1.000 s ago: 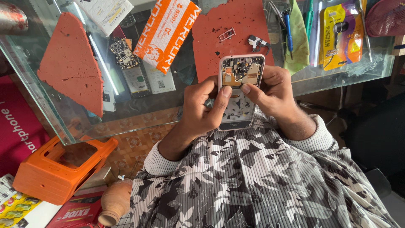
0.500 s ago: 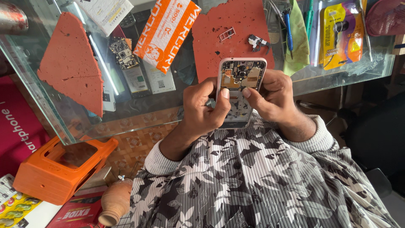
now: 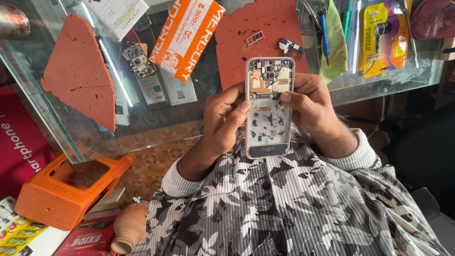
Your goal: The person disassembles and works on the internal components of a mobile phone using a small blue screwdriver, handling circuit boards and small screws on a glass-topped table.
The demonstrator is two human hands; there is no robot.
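Note:
I hold an opened smartphone (image 3: 268, 114) upright in front of my chest, back cover off, with its circuit board and metal shields at the top and an empty battery bay below. My left hand (image 3: 222, 125) grips the phone's left edge, thumb resting on the inner frame. On the other side, my right hand (image 3: 310, 106) clasps the right edge, its thumb pressing on the board area near the top. The phone hangs just over the near edge of the glass table (image 3: 71, 137).
On the glass lie two red-orange foam mats (image 3: 78, 85) (image 3: 256, 21), a loose circuit board (image 3: 137, 59), an orange box (image 3: 187, 33), small parts (image 3: 290, 46), a blue screwdriver (image 3: 324, 28), a green cloth (image 3: 335, 47) and a yellow packet (image 3: 381, 35). An orange plastic stand (image 3: 66, 189) and a clay pot (image 3: 129, 227) sit lower left.
The phone has slid up and out between my hands, so its whole open back shows. My fingers have shifted to the side edges, and both hands have drawn slightly towards me.

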